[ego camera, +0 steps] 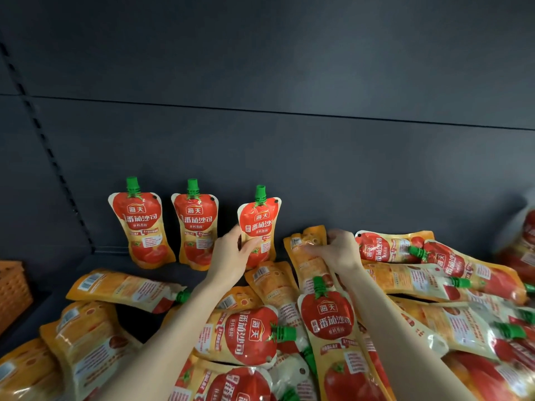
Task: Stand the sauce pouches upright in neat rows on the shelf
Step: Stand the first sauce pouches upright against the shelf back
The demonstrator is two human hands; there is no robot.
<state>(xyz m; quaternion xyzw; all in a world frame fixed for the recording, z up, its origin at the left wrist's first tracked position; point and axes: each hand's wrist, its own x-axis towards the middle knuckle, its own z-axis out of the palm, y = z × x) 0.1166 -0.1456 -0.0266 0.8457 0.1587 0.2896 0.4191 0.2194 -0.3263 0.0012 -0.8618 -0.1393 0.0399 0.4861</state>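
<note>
Steadily, the left hand (231,257) grips the third upright pouch (258,224) at the shelf's (110,264) back, where it likely needs closing up to its two neighbours (197,224), while the right hand's (341,253) fingers (333,237) clutch a flat-lying pouch (308,257).

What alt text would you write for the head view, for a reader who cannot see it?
The left hand holds a third pouch upright beside two standing pouches by the back panel, while the right hand grips a lying pouch in the pile.
</note>
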